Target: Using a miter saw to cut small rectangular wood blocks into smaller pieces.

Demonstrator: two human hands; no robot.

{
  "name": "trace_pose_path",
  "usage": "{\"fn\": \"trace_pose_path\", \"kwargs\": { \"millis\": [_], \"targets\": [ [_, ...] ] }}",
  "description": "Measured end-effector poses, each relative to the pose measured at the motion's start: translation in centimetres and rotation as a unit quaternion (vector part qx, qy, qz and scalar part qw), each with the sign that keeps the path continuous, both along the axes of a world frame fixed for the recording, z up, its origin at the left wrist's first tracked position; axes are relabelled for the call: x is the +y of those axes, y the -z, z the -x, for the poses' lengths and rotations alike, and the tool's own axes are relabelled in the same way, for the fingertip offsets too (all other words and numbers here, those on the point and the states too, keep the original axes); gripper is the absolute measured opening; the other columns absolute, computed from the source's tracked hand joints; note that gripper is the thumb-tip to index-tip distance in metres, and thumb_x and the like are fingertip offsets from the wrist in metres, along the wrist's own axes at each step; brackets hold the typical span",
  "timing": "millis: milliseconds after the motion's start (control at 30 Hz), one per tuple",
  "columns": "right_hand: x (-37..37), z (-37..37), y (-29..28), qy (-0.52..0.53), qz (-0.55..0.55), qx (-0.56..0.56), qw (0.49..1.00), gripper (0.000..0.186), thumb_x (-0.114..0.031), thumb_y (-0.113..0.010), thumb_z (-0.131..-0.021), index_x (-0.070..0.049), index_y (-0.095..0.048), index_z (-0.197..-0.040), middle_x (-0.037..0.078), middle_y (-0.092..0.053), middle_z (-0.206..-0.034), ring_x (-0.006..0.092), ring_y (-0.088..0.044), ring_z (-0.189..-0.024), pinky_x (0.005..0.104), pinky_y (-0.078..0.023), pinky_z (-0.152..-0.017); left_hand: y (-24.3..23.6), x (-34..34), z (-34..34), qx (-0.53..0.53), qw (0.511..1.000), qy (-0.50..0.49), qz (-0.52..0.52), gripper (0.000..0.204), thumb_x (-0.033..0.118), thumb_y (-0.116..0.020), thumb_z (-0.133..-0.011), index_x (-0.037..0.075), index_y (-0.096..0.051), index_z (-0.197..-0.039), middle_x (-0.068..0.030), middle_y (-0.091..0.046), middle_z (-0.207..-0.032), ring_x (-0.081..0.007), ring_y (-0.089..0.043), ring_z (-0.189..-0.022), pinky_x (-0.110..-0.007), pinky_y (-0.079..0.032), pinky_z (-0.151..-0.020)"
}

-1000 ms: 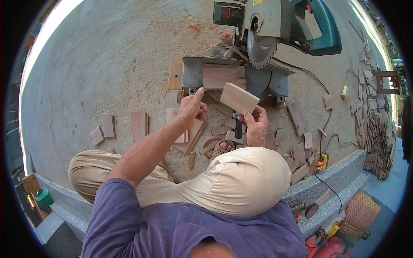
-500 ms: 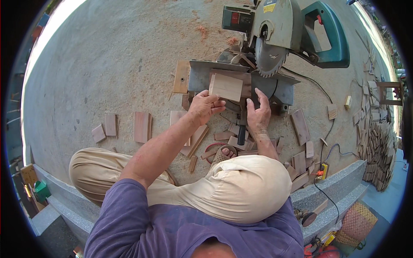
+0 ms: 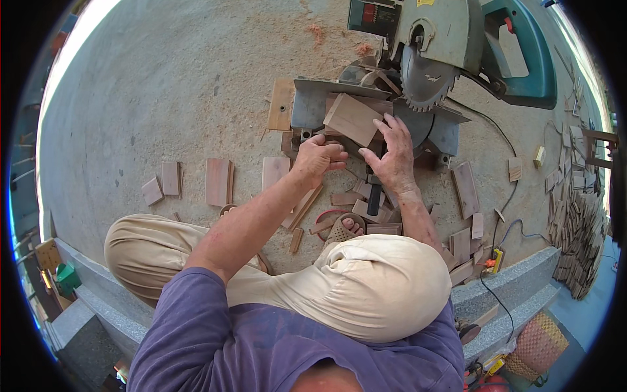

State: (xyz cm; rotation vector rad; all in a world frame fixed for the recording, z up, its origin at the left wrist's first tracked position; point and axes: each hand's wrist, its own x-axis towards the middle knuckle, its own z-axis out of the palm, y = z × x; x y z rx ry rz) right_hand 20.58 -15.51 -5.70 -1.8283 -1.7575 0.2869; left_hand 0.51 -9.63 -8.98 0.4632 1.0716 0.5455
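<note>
A tilted light wooden board [image 3: 349, 119] lies over a darker board [image 3: 372, 102] on the metal bed and fence of a mitre saw [image 3: 444, 36], left of its toothed blade [image 3: 421, 85]. My right hand [image 3: 395, 157] has its fingers extended and apart, fingertips at the board's right edge, thumb below it. My left hand [image 3: 315, 157] is at the lower-left of the boards, fingers curled; what they grip, if anything, is hidden. A black saw handle [image 3: 374, 196] is below my right hand.
Cut wood pieces [image 3: 219, 181] lie scattered around my sandalled foot [image 3: 346, 227]. A pile of slats [image 3: 575, 242] is at right. A black power cord [image 3: 503, 137] crosses the floor to a yellow power strip [image 3: 496, 260]. A stepped granite edge [image 3: 509, 281] runs behind my knees.
The light board went from raised in my right hand to lying on the saw bed, then turned askew. My right hand moved up to its right edge; my left hand stays near its lower left.
</note>
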Motion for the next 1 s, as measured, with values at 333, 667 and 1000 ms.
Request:
{"fn": "trace_pose_path", "kwargs": {
  "millis": [333,667,1000],
  "targets": [
    [1.7,-1.9,1.7,0.044,0.058,0.068,0.995,0.064,-0.019,-0.085,-0.078,-0.010,-0.060,-0.137,0.020,-0.051,-0.148,0.0380,-0.047,-0.138,0.0460,-0.041,-0.115,-1.1,0.5,-0.6,0.137,0.983,-0.010,-0.123,0.015,0.003,-0.073,-0.089,0.000,-0.061,-0.098,-0.0114,-0.070,-0.097,-0.0202,-0.072,-0.088,-0.032,-0.062,-0.074],
    [1.3,0.0,2.6,0.038,-0.018,-0.015,0.999,0.062,-0.014,-0.084,-0.076,-0.009,-0.062,-0.133,0.017,-0.054,-0.146,0.0387,-0.047,-0.136,0.0481,-0.038,-0.116,-2.6,3.1,0.7,0.242,0.941,0.193,-0.135,0.019,0.004,-0.076,-0.086,0.002,-0.059,-0.095,-0.0151,-0.070,-0.103,-0.0232,-0.072,-0.094,-0.036,-0.061,-0.077],
    [1.4,2.4,2.9,0.034,-0.090,-0.053,0.994,0.048,-0.009,-0.080,-0.077,-0.010,-0.067,-0.122,0.011,-0.062,-0.120,0.0302,-0.056,-0.119,0.0486,-0.041,-0.106,-2.5,4.8,1.3,0.396,0.508,0.293,-0.706,0.020,0.009,-0.073,-0.079,0.004,-0.061,-0.094,-0.0145,-0.060,-0.138,-0.0347,-0.060,-0.112,-0.045,-0.050,-0.093]
  ]
}}
